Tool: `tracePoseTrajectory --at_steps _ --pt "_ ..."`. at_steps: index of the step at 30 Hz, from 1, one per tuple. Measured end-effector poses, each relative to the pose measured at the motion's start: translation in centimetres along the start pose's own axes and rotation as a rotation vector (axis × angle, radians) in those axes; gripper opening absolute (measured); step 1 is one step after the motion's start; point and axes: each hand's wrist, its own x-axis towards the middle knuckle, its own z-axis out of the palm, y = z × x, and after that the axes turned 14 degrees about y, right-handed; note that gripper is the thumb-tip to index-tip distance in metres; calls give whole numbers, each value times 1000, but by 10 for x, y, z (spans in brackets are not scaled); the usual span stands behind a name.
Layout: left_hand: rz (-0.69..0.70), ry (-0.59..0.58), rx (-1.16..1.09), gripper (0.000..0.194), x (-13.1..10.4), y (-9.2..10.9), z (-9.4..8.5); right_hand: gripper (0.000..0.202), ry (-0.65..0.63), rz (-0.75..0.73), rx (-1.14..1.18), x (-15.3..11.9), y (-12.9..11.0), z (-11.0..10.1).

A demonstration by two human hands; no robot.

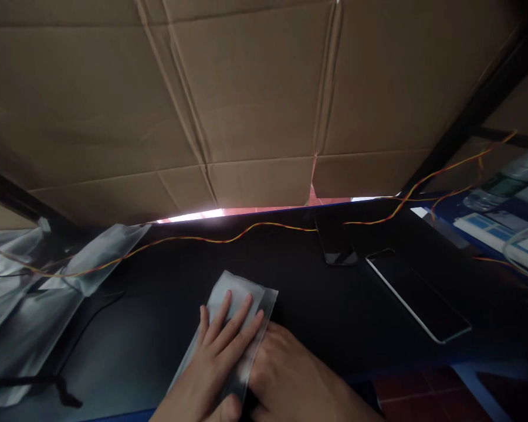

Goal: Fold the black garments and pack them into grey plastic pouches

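A translucent plastic bag (235,285) lies slanted on the black tabletop (158,310), with something pale and flat inside. My left hand (220,346) rests on top of it, palm down, fingers spread. At the bag's right edge is my right hand (286,369), its fingers curled under and against the bag; what they hold, if anything, is hidden. To the right lie a phone with a light rim (418,293) and a smaller dark phone (337,240) behind it.
Several translucent bags (26,328) are at the left with a black cord (81,337). A red and yellow wire (193,238) crosses the back. Cardboard (255,88) stands behind. A plastic bottle (501,181) lies at the right.
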Motion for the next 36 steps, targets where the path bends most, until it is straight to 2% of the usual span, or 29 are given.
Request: tracePoseTrajectory --at_steps 4,6,8,10,13,17,21,23,26,29,32,34,36 --pt "38 -27 -57 76 2 4 -6 46 205 101 -48 13 -3 19" --pt "21 8 -18 69 0 -1 -7 49 239 135 -54 15 -5 23" --pt "-29 56 73 59 -2 -12 -6 52 192 72 -43 9 -5 19" --pt "-33 62 127 59 -1 -24 -4 53 133 -9 -42 -1 -3 12" --pt "50 16 87 63 5 -35 0 47 101 -91 -83 -11 -1 4" --pt "125 15 8 65 15 -38 3 38 127 -143 -142 -8 -4 11" --pt "174 19 22 67 23 -39 2 43 166 -54 -139 -3 -8 22" --pt "195 12 67 71 23 -39 0 44 151 -1 -105 -5 -6 21" --pt "186 -10 118 80 17 -41 -4 37 99 6 -29 -10 -1 6" --pt "140 -33 112 81 8 -46 -1 22 30 -28 -8 -14 5 -19" --pt "100 -32 78 80 3 -50 6 29 -78 -48 -68 -14 7 -38" --pt "97 -32 52 90 4 -48 10 36 -102 -40 -93 -14 5 -39" --pt "106 -42 39 107 9 -44 11 41 -43 -35 -94 -14 2 -28"
